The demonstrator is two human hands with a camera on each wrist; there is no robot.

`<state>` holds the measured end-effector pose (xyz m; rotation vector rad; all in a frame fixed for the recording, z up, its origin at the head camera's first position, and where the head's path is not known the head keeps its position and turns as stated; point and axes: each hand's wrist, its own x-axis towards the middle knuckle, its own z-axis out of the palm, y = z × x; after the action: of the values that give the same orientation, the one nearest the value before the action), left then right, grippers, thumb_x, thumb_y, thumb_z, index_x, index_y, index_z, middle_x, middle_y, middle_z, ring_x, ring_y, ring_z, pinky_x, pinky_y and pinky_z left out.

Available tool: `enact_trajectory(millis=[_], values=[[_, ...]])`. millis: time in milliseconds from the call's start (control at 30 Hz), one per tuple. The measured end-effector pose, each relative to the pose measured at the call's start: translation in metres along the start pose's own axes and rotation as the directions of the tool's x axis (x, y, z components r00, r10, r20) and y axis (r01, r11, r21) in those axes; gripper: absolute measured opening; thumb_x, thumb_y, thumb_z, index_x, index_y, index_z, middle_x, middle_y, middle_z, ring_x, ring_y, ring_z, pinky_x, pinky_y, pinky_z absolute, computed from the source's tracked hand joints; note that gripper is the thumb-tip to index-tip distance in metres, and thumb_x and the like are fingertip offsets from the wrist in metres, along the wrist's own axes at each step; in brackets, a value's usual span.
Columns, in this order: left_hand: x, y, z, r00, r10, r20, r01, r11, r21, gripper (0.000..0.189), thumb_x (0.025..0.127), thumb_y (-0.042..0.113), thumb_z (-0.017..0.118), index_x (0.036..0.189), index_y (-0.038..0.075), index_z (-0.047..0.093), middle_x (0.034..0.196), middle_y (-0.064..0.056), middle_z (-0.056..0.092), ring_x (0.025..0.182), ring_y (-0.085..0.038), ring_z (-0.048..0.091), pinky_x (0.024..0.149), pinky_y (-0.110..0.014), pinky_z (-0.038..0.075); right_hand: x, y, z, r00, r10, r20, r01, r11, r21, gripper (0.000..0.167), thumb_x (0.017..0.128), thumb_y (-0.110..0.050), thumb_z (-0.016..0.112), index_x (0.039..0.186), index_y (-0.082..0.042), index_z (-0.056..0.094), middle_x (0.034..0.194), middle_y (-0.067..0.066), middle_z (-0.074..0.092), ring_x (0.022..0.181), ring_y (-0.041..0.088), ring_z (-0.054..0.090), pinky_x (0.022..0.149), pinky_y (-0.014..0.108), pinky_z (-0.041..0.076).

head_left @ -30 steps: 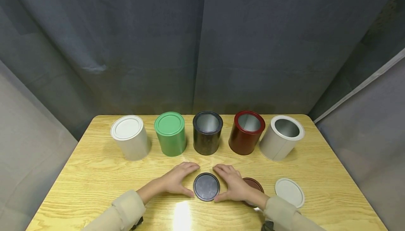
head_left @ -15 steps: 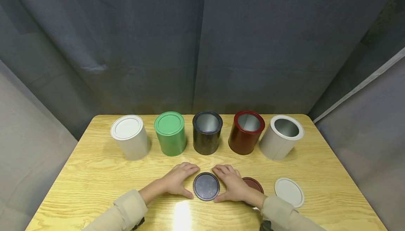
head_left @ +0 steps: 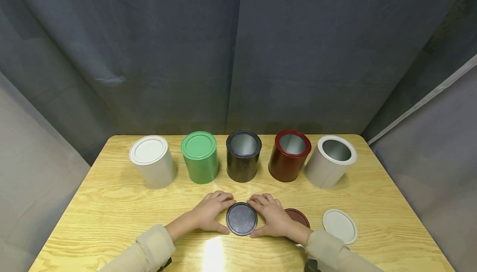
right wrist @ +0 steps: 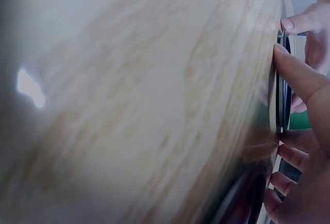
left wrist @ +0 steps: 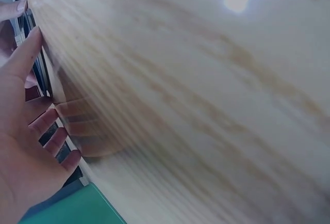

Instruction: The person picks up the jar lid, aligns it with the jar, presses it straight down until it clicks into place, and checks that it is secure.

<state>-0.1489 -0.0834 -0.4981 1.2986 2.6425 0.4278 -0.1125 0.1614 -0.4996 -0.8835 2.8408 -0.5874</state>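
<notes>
A round black can lid (head_left: 242, 219) lies flat on the wooden table, in front of the open black can (head_left: 244, 166). My left hand (head_left: 208, 213) holds it from the left, thumb at the near edge and fingers at the far edge. From the other side my right hand (head_left: 272, 218) holds the rim in the same way. Both wrist views show the lid edge-on, low at the tabletop, with thumb (right wrist: 294, 66) and forefinger against its rim. Behind my right wrist, a brown-red lid (head_left: 298, 217) is partly hidden.
Along the back stand a lidded white can (head_left: 154, 168), a lidded green can (head_left: 202, 164), an open dark red can (head_left: 287, 166) and an open white can (head_left: 328, 170). A white lid (head_left: 340, 225) lies at the right. Grey curtains (head_left: 179, 56) enclose the table.
Both hands have closed in slightly on the black lid, the right hand's fingertips shifting left to its far rim. The cans and other lids stay where they were.
</notes>
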Motion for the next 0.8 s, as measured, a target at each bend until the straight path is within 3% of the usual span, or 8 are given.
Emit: enact_trajectory(millis=[433,800], values=[[0.0023,0.0012,0.0029,1.000,0.008,-0.001,-0.007,0.997,0.074,0.076,0.070,0.061,0.064,0.130,0.016,0.050,0.130,-0.002,0.044,0.120,-0.021,0.036,0.095,-0.042,0.034,-0.0003,-0.0010,-0.0006,1.000,-0.025,-0.005,0.025,1.000,-0.010,0.084,0.062,-0.054,0.075,0.128,-0.009,0.051,0.129,0.007,0.044,0.115,0.027,0.035,0.082,0.047,0.034],[0.0039,0.0014,0.0019,1.000,0.019,-0.001,-0.019,0.996,0.086,0.076,0.070,0.061,0.063,0.131,0.017,0.050,0.128,-0.002,0.044,0.118,-0.020,0.037,0.093,-0.040,0.035,-0.0019,-0.0013,-0.0011,0.999,-0.030,-0.031,0.030,1.000,0.000,0.085,0.061,-0.053,0.076,0.128,-0.007,0.052,0.128,0.008,0.045,0.114,0.027,0.036,0.081,0.047,0.035]])
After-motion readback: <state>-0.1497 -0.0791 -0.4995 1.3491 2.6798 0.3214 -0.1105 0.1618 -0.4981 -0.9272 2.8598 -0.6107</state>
